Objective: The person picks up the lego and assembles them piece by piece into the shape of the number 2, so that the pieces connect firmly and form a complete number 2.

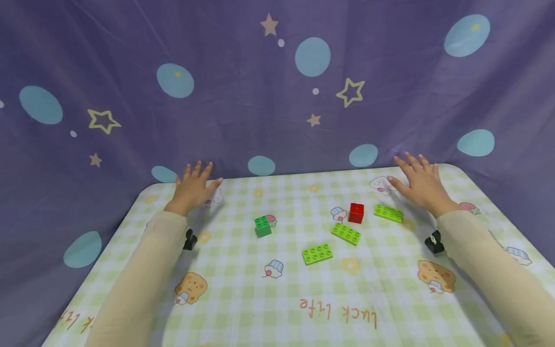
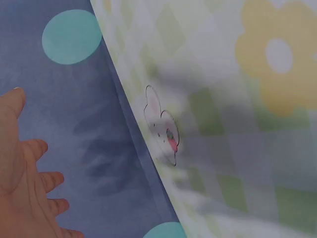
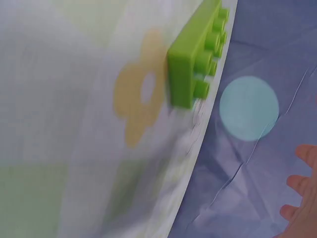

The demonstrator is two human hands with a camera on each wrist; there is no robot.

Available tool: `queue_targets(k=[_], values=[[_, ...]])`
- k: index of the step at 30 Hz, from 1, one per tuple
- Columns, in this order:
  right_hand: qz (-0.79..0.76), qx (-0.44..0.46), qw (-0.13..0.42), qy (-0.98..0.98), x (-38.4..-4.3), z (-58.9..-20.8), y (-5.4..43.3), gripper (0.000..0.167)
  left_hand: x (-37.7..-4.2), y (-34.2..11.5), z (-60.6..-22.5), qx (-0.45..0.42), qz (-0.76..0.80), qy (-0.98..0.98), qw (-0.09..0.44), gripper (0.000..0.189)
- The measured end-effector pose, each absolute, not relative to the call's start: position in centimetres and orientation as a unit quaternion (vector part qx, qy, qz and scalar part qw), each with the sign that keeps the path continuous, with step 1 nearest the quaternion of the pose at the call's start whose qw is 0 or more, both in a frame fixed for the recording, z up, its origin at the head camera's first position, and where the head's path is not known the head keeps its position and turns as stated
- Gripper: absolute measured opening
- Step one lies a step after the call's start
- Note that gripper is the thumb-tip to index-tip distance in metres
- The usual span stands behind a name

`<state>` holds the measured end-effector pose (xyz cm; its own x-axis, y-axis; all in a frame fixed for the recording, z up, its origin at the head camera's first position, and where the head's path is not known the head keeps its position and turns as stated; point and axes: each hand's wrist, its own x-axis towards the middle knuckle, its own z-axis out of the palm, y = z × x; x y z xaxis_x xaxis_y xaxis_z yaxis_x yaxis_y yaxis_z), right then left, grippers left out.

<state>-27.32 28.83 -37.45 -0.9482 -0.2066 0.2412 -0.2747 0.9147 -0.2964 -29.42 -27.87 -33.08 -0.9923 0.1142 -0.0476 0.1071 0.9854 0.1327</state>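
My left hand (image 1: 191,190) far left, right hand (image 1: 422,187) far right: fingers spread, gripping nothing. Green brick (image 1: 262,226) left of red brick (image 1: 356,213); 3 lime bricks (image 1: 346,234) right of green. All 5 loose, unjoined; work looks unstarted.

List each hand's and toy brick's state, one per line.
Left hand: fingers spread, holding nothing
Right hand: fingers spread, holding nothing
Green four-stud brick: studs up, unheld
Red brick: studs up, unheld
Leftmost lime eight-stud brick: studs up, unheld
Middle lime eight-stud brick: studs up, unheld
Rightmost lime eight-stud brick: studs up, unheld
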Motion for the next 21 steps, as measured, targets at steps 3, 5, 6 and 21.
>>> queue_targets(k=[3,5,6,21], values=[[0.169,0.142,0.104,-0.970,-26.9,-37.3,28.1,0.070,-29.4,-27.8,-33.5,0.064,0.063,0.996,0.024,0.080],[0.168,0.154,0.108,-0.968,-26.5,-37.2,27.5,0.069,-29.4,-27.7,-33.9,0.071,0.056,0.996,0.020,0.078],[0.169,0.160,0.109,-0.966,-26.3,-37.3,27.2,0.068,-29.3,-27.6,-34.0,0.076,0.055,0.995,0.016,0.077],[0.192,0.236,0.129,-0.944,-23.6,-37.5,23.1,0.065,-27.3,-25.3,-34.6,0.144,0.113,0.982,-0.055,0.068]])
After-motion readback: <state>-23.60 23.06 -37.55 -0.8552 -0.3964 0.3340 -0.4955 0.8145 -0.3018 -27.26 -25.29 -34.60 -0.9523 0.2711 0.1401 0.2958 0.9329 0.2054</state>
